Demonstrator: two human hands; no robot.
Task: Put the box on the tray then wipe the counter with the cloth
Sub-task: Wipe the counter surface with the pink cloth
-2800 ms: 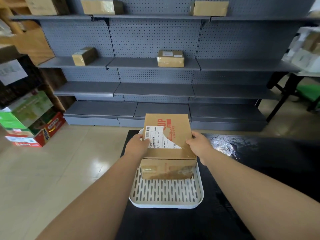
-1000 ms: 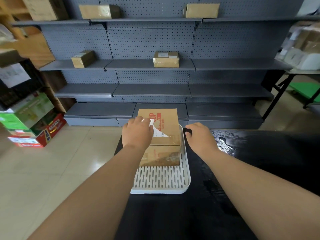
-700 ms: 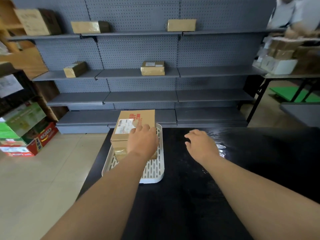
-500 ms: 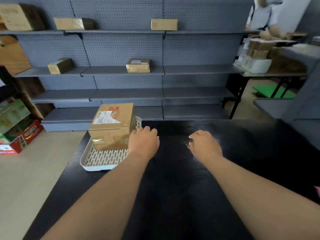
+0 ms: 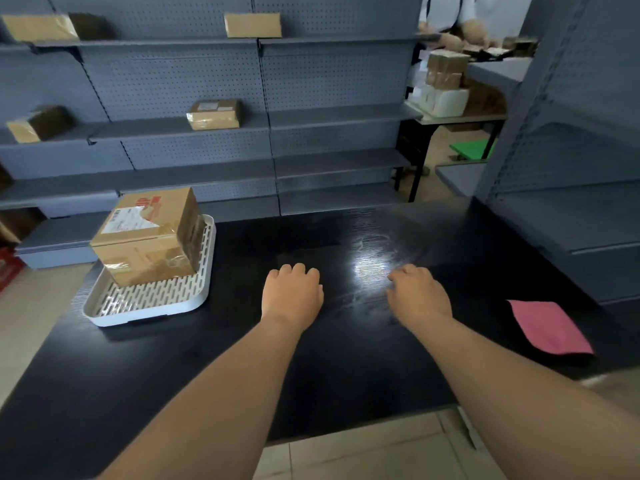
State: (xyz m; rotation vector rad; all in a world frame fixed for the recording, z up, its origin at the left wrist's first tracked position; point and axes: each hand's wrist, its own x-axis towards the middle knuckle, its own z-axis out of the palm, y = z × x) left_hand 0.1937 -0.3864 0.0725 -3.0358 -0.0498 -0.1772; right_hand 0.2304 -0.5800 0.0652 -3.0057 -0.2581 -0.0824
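The cardboard box (image 5: 149,237) with a white label rests in the far half of the white slotted tray (image 5: 145,299) at the left end of the black counter (image 5: 346,358). A pink cloth (image 5: 549,325) lies flat on the counter near its right edge. My left hand (image 5: 292,294) hovers palm down over the middle of the counter, holding nothing, well to the right of the tray. My right hand (image 5: 417,294) hovers beside it, fingers loosely curled and empty, to the left of the cloth. A wet, shiny patch (image 5: 372,258) shows on the counter between and beyond the hands.
Grey pegboard shelving (image 5: 242,133) with a few taped parcels stands behind the counter. Another grey shelf unit (image 5: 571,168) rises at the right end. A person stands at a table (image 5: 457,116) with boxes at the back right. Tiled floor lies left and below.
Both hands let go of the box, which now sits in the tray. They moved right over the counter's middle, and the view swung right, bringing the pink cloth into sight.
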